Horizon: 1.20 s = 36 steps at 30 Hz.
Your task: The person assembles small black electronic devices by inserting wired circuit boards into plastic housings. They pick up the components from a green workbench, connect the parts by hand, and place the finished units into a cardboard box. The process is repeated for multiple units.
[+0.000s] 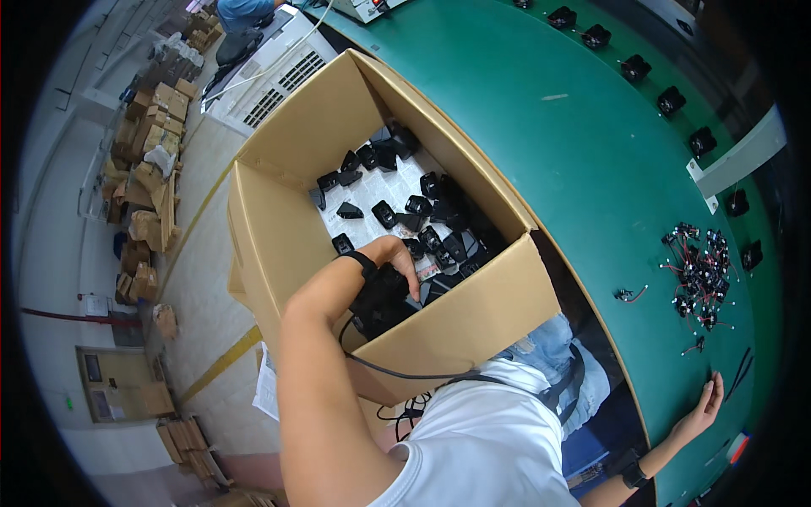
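My left hand (394, 256) reaches down inside a tall cardboard box (456, 338), over a heap of small black plastic housings (384, 296). One finger points downward beside them; the other fingers are hidden, so I cannot tell if they grip a part. More black housings (384, 214) lie scattered on printed paper (363, 226) at the bottom and pile up along the box's right side. Off to the right, my right hand (706, 409) rests on the green table (541, 127), fingers extended with nothing visible in them. Close to it lie thin black strips (740, 372).
A pile of small parts with red wires (699, 275) sits on the table. Black units (671, 100) line its far side, near a white bracket (743, 160). A black cable (397, 370) crosses the box's front. Beyond the box are a white slatted unit (274, 80) and stacked cartons (152, 127).
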### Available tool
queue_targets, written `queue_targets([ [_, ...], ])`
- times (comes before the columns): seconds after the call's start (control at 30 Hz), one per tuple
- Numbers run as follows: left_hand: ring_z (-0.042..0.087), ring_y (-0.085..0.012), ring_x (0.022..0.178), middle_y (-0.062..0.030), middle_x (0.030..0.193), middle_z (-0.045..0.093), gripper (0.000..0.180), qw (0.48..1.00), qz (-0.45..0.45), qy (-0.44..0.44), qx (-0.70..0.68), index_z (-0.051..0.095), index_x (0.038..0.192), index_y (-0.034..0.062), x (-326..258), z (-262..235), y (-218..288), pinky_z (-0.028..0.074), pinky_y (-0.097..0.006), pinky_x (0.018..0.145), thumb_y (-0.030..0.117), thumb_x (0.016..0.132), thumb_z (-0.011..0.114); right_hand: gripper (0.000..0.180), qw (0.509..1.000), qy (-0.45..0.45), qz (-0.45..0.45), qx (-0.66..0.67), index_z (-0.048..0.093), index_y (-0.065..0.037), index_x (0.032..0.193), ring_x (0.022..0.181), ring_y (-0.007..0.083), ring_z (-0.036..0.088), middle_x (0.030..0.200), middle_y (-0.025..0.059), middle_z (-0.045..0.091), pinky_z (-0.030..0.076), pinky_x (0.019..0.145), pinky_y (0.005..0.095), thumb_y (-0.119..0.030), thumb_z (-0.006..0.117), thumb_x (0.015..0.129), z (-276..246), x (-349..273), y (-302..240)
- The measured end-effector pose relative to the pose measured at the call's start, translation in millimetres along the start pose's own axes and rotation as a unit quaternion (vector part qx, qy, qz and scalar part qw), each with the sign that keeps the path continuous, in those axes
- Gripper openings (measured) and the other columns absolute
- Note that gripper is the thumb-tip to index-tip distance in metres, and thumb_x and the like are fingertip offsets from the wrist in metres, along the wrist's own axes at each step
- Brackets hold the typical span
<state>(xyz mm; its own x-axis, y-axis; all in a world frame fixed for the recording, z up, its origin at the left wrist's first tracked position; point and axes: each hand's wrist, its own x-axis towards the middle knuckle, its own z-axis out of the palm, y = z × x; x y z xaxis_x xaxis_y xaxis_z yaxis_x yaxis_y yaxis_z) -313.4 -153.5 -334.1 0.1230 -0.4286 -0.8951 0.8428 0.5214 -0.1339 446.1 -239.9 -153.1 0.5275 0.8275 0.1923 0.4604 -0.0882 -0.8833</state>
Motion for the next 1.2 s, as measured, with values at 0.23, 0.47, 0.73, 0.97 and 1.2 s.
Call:
queue_targets([
  [0.23, 0.066, -0.032, 0.1, -0.0183, 0.108, 0.071, 0.061, 0.971, -0.115, 0.126, -0.17, 0.067, 0.116, -0.0011, -85.1, 53.2, 35.2, 0.055, -0.044, 0.087, 0.034, 0.072, 0.09, 0.032, 1.0, 0.004, 0.008, -0.003, 0.06, 0.005, 0.128, 0.119, 0.0173, 0.058, 0.127, 0.012, 0.064, 0.04, 0.106, 0.0299, -0.012, 0.057, 0.101, 0.6, -5.5, 3.5],
  [0.47, 0.064, -0.0292, 0.107, -0.0136, 0.131, 0.061, 0.071, 0.996, -0.034, -0.01, -0.082, 0.059, 0.136, 0.0133, -90.1, 36.7, 14.6, 0.058, -0.043, 0.083, 0.042, 0.076, 0.085, 0.032, 1.0, -0.004, 0.004, -0.003, 0.059, 0.005, 0.129, 0.12, 0.0175, 0.057, 0.128, 0.0122, 0.064, 0.04, 0.107, 0.03, -0.012, 0.055, 0.102, -1.3, 1.1, 3.0],
  [0.73, 0.067, -0.0246, 0.09, -0.0127, 0.108, 0.068, 0.054, 0.99, 0.141, -0.027, -0.006, 0.058, 0.131, 0.0001, -215.5, 46.4, 21.9, 0.059, -0.042, 0.076, 0.021, 0.085, 0.077, 0.032, 1.0, -0.003, 0.001, 0.008, 0.06, 0.005, 0.128, 0.119, 0.0177, 0.058, 0.126, 0.0125, 0.064, 0.041, 0.106, 0.03, -0.011, 0.056, 0.102, 2.1, -2.1, 2.8],
  [0.97, 0.066, -0.0176, 0.068, -0.0066, 0.078, 0.065, 0.03, 0.946, 0.224, 0.198, 0.127, 0.065, 0.096, -0.0002, -416.2, 71.6, 108.3, 0.056, -0.032, 0.061, 0.025, 0.085, 0.077, 0.028, 1.0, -0.004, 0.0, 0.014, 0.061, 0.005, 0.124, 0.116, 0.0184, 0.059, 0.121, 0.0119, 0.064, 0.041, 0.105, 0.0309, -0.01, 0.056, 0.101, 2.4, -7.0, 0.1],
  [1.2, 0.068, -0.0215, 0.076, -0.0083, 0.089, 0.065, 0.04, 0.897, 0.199, 0.267, 0.292, 0.065, 0.104, 0.0062, -415.1, 59.1, 253.6, 0.059, -0.036, 0.067, 0.039, 0.084, 0.077, 0.025, 0.999, -0.021, -0.016, 0.044, 0.06, 0.006, 0.12, 0.113, 0.0174, 0.06, 0.117, 0.0107, 0.064, 0.044, 0.102, 0.0301, -0.009, 0.057, 0.1, 16.0, -7.0, -8.7],
])
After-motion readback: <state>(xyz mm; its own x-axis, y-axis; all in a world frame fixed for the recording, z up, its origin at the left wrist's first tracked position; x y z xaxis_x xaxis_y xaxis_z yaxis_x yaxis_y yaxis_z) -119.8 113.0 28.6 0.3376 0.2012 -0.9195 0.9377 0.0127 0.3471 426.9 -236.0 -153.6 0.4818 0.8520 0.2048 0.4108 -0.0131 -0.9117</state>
